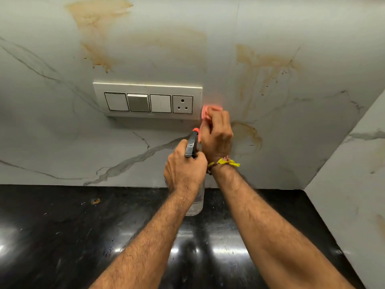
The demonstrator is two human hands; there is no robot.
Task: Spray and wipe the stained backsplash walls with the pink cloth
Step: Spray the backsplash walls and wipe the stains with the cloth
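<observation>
My right hand [216,136] grips the pink cloth [205,112] and presses it on the white marble backsplash [145,49], just right of the switch plate. My left hand [184,170] grips the neck of a clear spray bottle [196,203] with a black trigger head and orange nozzle [195,130], held just left of the right hand and aimed at the wall. Brown stains mark the wall at upper left [93,24], at upper right [264,65], and as a ring [248,132] just right of the cloth.
A switch plate [148,101] with three switches and a socket sits on the wall left of the cloth. The black glossy countertop [83,236] runs below. A side wall [354,184] with faint stains closes the corner at right.
</observation>
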